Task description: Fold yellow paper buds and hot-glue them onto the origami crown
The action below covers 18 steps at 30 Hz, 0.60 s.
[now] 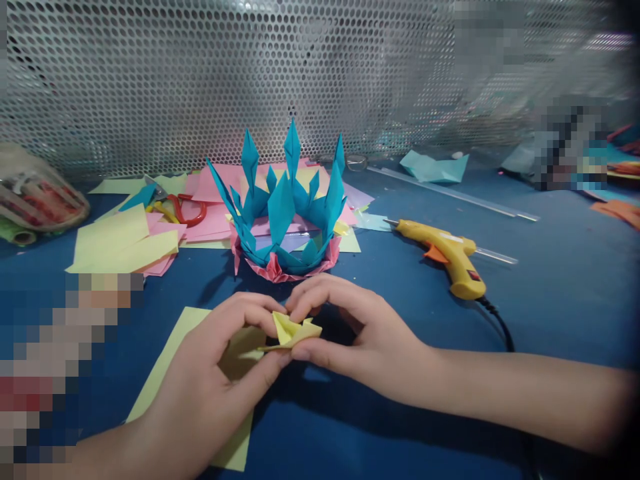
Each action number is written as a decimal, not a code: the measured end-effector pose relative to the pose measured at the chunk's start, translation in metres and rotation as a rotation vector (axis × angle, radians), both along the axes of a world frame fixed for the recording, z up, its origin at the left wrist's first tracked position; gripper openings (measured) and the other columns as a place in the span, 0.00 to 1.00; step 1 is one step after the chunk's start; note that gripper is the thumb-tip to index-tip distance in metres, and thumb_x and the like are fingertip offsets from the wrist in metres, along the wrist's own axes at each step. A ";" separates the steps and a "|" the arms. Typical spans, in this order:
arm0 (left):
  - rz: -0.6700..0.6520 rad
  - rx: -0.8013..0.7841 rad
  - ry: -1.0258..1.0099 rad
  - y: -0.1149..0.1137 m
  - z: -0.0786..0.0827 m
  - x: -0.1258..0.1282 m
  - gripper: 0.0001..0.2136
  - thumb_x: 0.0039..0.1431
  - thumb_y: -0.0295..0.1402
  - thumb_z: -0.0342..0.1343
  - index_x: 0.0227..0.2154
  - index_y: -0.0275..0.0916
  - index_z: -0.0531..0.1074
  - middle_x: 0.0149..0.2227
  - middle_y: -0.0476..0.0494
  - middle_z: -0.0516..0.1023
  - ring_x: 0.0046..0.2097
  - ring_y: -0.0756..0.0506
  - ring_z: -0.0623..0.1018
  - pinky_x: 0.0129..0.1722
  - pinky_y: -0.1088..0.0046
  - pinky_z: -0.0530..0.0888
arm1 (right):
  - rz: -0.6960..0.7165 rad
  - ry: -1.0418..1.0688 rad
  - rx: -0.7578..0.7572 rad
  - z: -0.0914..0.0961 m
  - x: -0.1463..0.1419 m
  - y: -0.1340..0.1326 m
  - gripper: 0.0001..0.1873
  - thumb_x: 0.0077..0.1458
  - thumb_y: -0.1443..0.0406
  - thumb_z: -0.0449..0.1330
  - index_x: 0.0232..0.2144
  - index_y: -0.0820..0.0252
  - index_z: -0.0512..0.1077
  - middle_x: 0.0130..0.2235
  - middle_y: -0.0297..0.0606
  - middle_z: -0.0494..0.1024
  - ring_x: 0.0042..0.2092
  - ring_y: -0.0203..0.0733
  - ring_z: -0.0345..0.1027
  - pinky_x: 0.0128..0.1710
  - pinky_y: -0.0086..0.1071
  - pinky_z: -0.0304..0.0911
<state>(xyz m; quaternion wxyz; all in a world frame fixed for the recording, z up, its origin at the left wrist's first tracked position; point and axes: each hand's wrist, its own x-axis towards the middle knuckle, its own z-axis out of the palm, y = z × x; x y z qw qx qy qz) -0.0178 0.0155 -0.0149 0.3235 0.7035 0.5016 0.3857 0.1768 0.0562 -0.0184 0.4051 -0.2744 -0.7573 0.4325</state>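
Desk [560, 293] cloth runs blue and bare at right, bounded behind by a perforated metal screen [200, 67]. A blue-and-pink paper crown [285, 213] stands upright at centre, just beyond both hands; a yellow glue gun [447, 253] lies to its right, nozzle pointing left. The left hand [210, 380] and right hand [360, 333] meet, fingers clamped on a small folded yellow paper [293, 331], its long axis lying left to right, tips up, above a flat yellow sheet [165, 360].

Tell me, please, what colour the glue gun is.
The glue gun is yellow with an orange trigger, in the head view.
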 end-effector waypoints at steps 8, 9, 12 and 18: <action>0.031 -0.035 -0.081 -0.001 0.001 0.000 0.13 0.55 0.26 0.60 0.40 0.50 0.70 0.39 0.57 0.78 0.43 0.52 0.80 0.42 0.83 0.76 | 0.035 0.001 -0.057 -0.001 0.000 0.002 0.19 0.52 0.67 0.68 0.46 0.61 0.73 0.42 0.38 0.72 0.41 0.36 0.68 0.42 0.30 0.67; 0.035 -0.026 -0.077 0.000 0.001 0.001 0.12 0.55 0.26 0.60 0.39 0.50 0.71 0.39 0.57 0.78 0.42 0.52 0.80 0.42 0.83 0.76 | 0.038 0.006 -0.060 -0.001 0.000 0.003 0.17 0.52 0.67 0.68 0.45 0.61 0.73 0.41 0.38 0.72 0.41 0.36 0.68 0.42 0.30 0.66; 0.058 -0.006 -0.083 0.000 0.002 0.001 0.12 0.53 0.27 0.61 0.39 0.50 0.72 0.38 0.57 0.80 0.40 0.52 0.81 0.40 0.83 0.77 | 0.037 0.021 -0.075 -0.001 0.001 0.003 0.15 0.51 0.66 0.68 0.43 0.61 0.74 0.41 0.37 0.72 0.40 0.36 0.67 0.41 0.29 0.66; 0.066 0.008 -0.082 0.001 0.003 0.001 0.13 0.51 0.25 0.61 0.38 0.50 0.74 0.37 0.57 0.81 0.39 0.52 0.81 0.40 0.84 0.77 | 0.038 0.068 -0.110 -0.002 0.001 0.002 0.13 0.50 0.69 0.68 0.37 0.58 0.70 0.39 0.34 0.71 0.41 0.37 0.67 0.41 0.31 0.65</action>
